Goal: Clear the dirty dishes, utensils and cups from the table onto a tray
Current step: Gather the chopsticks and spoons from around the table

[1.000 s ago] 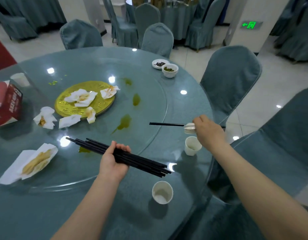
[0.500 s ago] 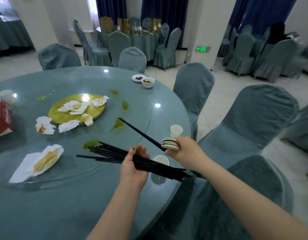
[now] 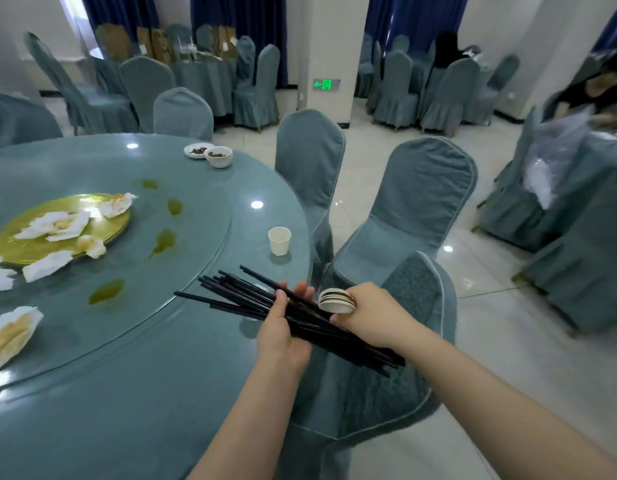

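My left hand [image 3: 282, 327] grips a bundle of black chopsticks [image 3: 244, 296] over the near right edge of the round glass table [image 3: 127, 393]. My right hand [image 3: 372, 313] holds a small stack of white saucers [image 3: 336, 300] right beside the bundle, touching it. One white cup [image 3: 279, 240] stands on the table near the right rim. At the far edge sit a small white bowl [image 3: 219, 156] and a white saucer [image 3: 195, 150], both with dark green leftovers. No tray is in view.
A gold plate [image 3: 33, 244] with crumpled napkins lies on the glass turntable, among green spills [image 3: 107, 291]. More soiled napkins [image 3: 9, 332] lie at the left. Covered chairs [image 3: 404, 216] crowd the table's right side. Other tables and chairs fill the room behind.
My right hand brought the single chopstick into the bundle held by my left hand. Both hands moved right toward the table edge, and the view swung right and up.
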Tool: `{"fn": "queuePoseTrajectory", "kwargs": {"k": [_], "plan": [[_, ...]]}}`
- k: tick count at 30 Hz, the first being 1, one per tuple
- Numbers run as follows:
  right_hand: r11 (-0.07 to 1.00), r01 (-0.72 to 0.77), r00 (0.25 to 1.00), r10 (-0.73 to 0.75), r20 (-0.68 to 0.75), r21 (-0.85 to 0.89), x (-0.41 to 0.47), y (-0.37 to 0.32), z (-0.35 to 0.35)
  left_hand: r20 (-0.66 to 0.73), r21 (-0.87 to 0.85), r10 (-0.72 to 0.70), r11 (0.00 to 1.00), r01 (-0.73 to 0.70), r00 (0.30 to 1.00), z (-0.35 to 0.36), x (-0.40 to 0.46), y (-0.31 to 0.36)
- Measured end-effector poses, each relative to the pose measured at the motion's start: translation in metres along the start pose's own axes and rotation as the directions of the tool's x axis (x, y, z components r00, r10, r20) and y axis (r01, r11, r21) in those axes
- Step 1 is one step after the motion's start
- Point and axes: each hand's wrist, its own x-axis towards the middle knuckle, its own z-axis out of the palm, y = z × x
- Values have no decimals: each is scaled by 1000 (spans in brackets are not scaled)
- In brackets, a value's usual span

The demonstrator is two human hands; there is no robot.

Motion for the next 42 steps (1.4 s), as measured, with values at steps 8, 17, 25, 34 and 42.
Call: {"fn": "queuePoseTrajectory", "kwargs": {"k": [8,17,25,34,42], "plan": [[988,-151,977,147,-156,-20,-46,138,-99,99,114,-136,986,124,986,86,12,-156],[941,-258,912,312,-267,218,-78,332,-215,126,44,-141,990,137,982,171,49,-321],[839,-273,827,455,-331,471,-15,440,-239,68,-41,-64,997,67,996,221,119,-383],[739,-116,798,466,-381,663,128,499,-273,76,-45,24,999,-21,997,301,241,-411],[783,-1,936,220,-274,622,267,506,-309,1,-87,203,975,-202,979,356,318,-385]]}}
